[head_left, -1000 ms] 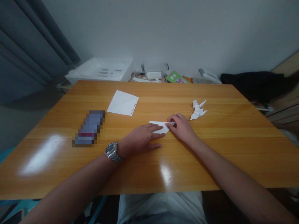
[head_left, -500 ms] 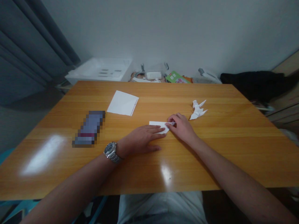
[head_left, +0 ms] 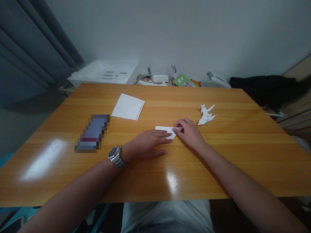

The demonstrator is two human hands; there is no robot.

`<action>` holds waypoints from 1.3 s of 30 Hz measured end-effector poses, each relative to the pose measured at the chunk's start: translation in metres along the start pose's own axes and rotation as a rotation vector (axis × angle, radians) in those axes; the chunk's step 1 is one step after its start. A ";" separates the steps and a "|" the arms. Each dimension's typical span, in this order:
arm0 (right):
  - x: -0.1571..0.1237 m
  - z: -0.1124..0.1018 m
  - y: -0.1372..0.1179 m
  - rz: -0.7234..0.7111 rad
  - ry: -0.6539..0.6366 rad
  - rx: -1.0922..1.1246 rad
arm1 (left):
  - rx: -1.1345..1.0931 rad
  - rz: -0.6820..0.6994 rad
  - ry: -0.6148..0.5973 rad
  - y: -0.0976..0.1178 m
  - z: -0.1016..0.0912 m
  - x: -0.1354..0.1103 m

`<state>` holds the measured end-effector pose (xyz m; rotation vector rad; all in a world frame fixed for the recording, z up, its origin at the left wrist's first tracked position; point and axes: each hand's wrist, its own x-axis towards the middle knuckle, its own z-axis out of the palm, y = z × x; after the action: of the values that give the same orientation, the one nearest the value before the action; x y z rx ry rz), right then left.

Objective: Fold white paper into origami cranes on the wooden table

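Note:
A small folded white paper (head_left: pixel 163 128) lies on the wooden table in front of me. My left hand (head_left: pixel 148 144), a metal watch on its wrist, rests flat on the paper with its fingers stretched out and covers part of it. At the paper's right end, my right hand (head_left: pixel 190 132) pinches the tip between thumb and curled fingers. Just beyond my right hand stands a folded white paper figure (head_left: pixel 206 115) with pointed ends.
A white sheet with a perforated edge (head_left: pixel 128 106) lies at the table's (head_left: pixel 243 161) back left. A blurred-out phone-like object (head_left: pixel 93 132) is left of my left hand. Behind the table are a white plastic tub (head_left: pixel 104 72), a green booklet (head_left: pixel 183 80) and dark cloth (head_left: pixel 264 89).
Almost nothing differs. Both hands keep their places on the folded paper, and the view has shifted very slightly.

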<state>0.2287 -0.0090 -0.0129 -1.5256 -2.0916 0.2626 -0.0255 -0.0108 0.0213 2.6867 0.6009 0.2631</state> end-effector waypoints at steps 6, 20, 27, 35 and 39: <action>-0.001 0.001 0.001 -0.011 0.005 -0.012 | 0.051 -0.015 -0.007 0.003 0.000 0.000; -0.003 -0.013 0.000 -0.036 0.088 0.130 | 0.100 -0.133 0.053 -0.001 0.005 0.000; -0.011 -0.023 -0.003 -0.234 -0.241 0.069 | 0.127 -0.162 0.053 -0.007 0.005 -0.001; -0.012 -0.024 -0.002 -0.318 -0.340 -0.070 | 0.109 -0.151 0.050 -0.005 0.003 0.000; -0.013 -0.026 -0.003 -0.325 -0.365 -0.090 | 0.111 -0.143 0.054 -0.006 0.004 0.000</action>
<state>0.2423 -0.0260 0.0062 -1.2275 -2.6306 0.3495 -0.0272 -0.0070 0.0148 2.7325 0.8433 0.2710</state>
